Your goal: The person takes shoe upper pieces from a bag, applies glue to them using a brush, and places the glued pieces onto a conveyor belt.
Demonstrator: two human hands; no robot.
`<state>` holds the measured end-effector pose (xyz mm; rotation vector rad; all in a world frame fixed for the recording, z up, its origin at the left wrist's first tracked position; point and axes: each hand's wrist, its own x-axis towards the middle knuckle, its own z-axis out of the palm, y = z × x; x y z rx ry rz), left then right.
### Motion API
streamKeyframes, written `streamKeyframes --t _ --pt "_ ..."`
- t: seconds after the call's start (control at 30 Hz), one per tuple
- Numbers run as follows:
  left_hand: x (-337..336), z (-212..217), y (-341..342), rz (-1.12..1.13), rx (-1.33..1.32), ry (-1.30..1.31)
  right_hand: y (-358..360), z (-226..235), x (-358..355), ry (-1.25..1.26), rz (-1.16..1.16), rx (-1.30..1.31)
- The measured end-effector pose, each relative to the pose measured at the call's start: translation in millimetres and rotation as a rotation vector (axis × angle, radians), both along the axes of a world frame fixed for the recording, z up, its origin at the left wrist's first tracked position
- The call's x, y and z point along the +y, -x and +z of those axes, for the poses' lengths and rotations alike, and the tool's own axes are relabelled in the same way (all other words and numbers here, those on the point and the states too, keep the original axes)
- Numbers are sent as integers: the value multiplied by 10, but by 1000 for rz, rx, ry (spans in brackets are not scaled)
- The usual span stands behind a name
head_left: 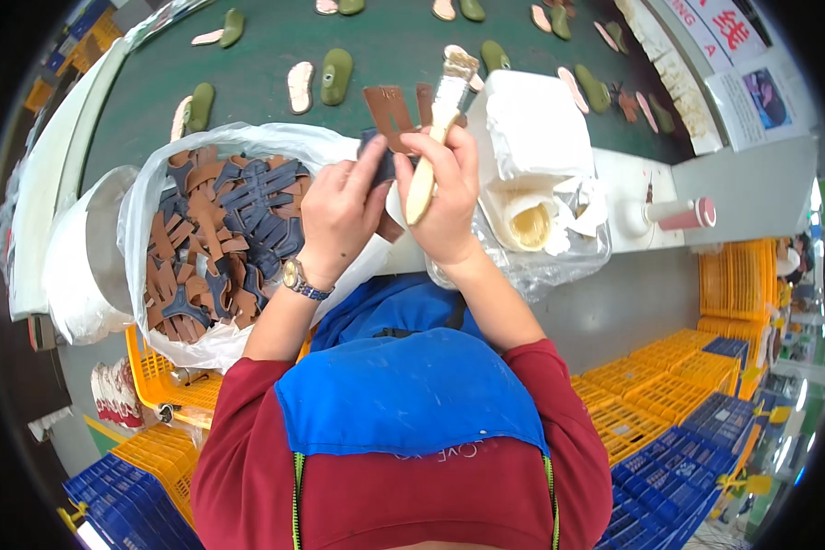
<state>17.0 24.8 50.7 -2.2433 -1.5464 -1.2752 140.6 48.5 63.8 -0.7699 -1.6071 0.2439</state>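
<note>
Showing brown and navy, a slitted upper (388,112) is gripped by the left hand (341,206), a pale-handled brush (447,103) by the right hand (445,200).

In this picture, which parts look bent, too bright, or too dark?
Head view: edges along the green surface curve; head view: the white box looks nearly washed out, while the brush is clearer; head view: corners are black.

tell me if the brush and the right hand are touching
Touching. The head view shows it plainly: the pale handle of the brush lies across the right hand, held against its fingers with no gap.
</note>
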Motion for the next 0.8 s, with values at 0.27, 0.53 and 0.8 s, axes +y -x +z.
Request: streamKeyframes --t 0.27,0.53,0.8 --pt "128 359 418 -286 -510 581 -662 351 27 344 128 298" --pt "298 554 367 -625 -707 1216 -778 456 223 690 521 467" --pt "351 551 200 -643 -791 1343 -729 378 258 109 277 -96"
